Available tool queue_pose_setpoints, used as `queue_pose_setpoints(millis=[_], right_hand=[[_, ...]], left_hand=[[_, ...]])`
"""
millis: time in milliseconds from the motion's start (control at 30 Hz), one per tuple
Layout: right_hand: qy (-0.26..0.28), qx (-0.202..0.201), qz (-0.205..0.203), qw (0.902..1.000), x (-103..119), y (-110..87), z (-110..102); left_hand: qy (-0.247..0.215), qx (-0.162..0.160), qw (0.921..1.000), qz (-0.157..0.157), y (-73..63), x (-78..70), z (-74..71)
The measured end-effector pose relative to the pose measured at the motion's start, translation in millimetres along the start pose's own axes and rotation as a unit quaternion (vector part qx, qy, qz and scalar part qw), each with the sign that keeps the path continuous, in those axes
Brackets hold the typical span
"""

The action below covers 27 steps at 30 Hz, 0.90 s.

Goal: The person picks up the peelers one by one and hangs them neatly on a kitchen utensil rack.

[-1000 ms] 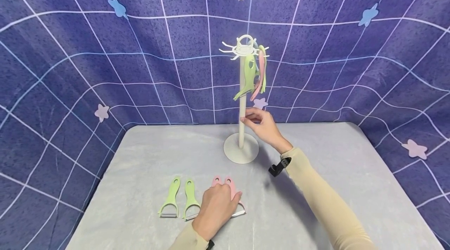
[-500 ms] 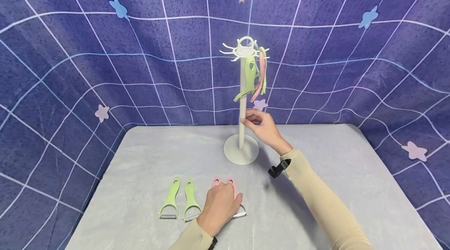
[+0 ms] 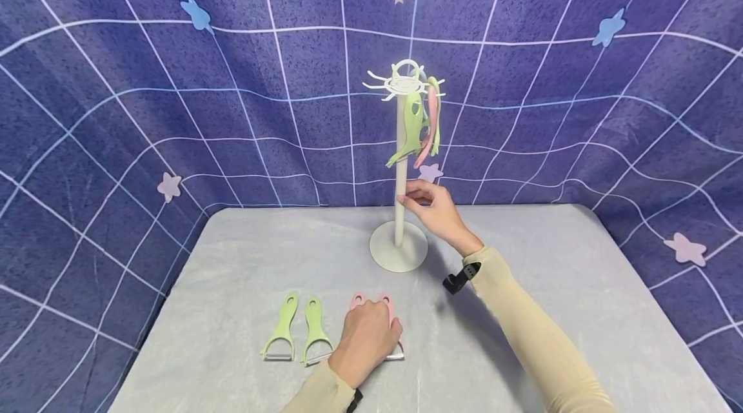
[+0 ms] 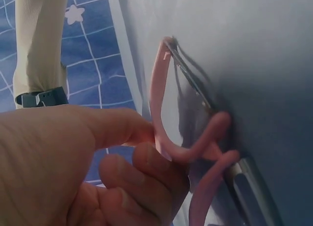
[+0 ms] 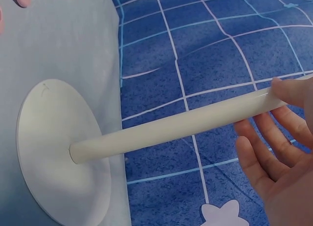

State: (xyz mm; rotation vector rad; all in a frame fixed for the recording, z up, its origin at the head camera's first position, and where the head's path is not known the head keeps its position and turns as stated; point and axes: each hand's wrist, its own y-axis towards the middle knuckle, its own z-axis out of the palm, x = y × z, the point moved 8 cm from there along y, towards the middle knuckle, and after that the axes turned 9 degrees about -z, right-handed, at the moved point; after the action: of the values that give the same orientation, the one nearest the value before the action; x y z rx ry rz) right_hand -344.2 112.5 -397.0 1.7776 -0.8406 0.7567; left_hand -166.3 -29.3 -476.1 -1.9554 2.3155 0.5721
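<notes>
My left hand (image 3: pixel 367 339) is over two pink peelers lying side by side. Its thumb and fingers pinch the right-hand pink peeler (image 4: pixel 157 91) near the base of its blade fork. The left-hand pink peeler (image 3: pixel 357 301) is mostly hidden under the hand. With thumb and fingers, my right hand (image 3: pixel 435 210) holds the pole (image 5: pixel 181 128) of a white stand at mid height. From the hooked top (image 3: pixel 403 84) of the stand hang a front green peeler (image 3: pixel 413 121), a pink peeler (image 3: pixel 432 117), another green one behind, and something bluish that is largely hidden.
Two green peelers (image 3: pixel 286 321) lie left of my left hand on the grey tabletop (image 3: pixel 244 251). The stand's round base (image 5: pixel 54 152) rests toward the back of the table. A blue gridded cloth (image 3: pixel 302 116) encloses the back and sides.
My left hand has shifted slightly right, and the right-hand pink peeler has turned a little, its handle end moving right. The right hand stays on the pole.
</notes>
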Motion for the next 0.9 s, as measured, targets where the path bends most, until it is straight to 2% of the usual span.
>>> queue_pose_setpoints(millis=[333,567,733,900], right_hand=[[0.006,-0.005,0.004,1.0,-1.0,-1.5,-0.8],[0.015,-0.005,0.003,0.9999,-3.0,-1.3,0.6],[0.017,-0.005,0.003,0.9998,-1.4,-1.0,0.4],[0.007,-0.004,0.004,1.0,-0.7,-1.4,0.1]], left_hand=[[-0.028,0.019,0.9993,-0.012,0.7,0.6,-8.6],[-0.016,0.025,0.9994,-0.016,-0.7,0.9,-20.4],[-0.054,0.022,0.9981,-0.02,1.4,5.8,-34.1],[-0.099,0.038,0.9937,-0.038,6.9,19.0,-40.7]])
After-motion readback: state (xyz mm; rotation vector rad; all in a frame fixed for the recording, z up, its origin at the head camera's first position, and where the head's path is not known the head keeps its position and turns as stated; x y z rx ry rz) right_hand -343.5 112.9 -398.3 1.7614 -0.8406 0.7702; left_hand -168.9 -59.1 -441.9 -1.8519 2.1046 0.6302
